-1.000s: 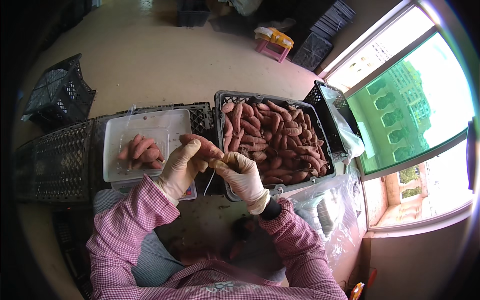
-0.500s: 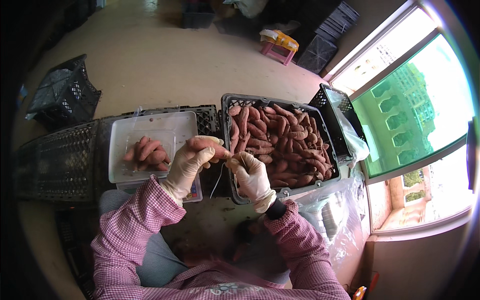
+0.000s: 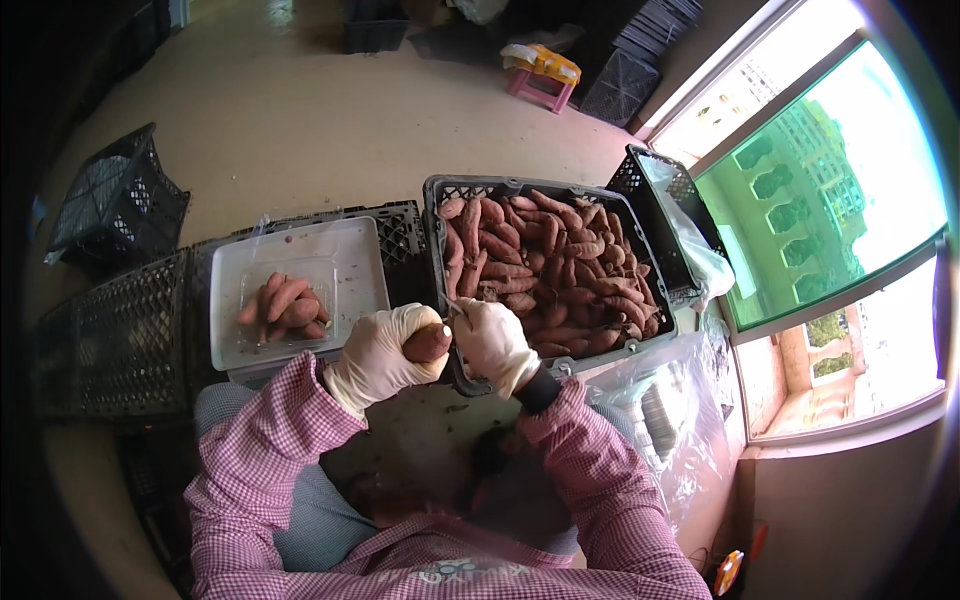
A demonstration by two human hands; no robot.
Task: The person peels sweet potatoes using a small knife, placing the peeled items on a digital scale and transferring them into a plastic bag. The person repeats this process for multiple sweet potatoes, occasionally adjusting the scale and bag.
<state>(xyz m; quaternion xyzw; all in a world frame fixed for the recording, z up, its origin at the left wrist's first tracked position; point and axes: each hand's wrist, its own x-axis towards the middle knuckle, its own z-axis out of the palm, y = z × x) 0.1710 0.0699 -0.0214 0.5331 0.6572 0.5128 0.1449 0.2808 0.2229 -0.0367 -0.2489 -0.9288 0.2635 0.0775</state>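
In the head view my gloved left hand is closed around a reddish sweet potato, one end pointing up toward me. Just right of it, my gloved right hand is closed, with a thin pale item at its fingertips, too small to make out. Both hands are over the near edge between a white tray and a black crate heaped with sweet potatoes. On the tray, a clear plastic container holds several sweet potatoes.
Black crates support the tray. Another crate stands on the left floor, and a lined crate adjoins the heap at right. Clear plastic lies below the window. A pink stool stands behind.
My left hand has moved lower and turned the sweet potato from lying crosswise to end-on. The thin white strand hanging below my hands earlier is no longer visible there.
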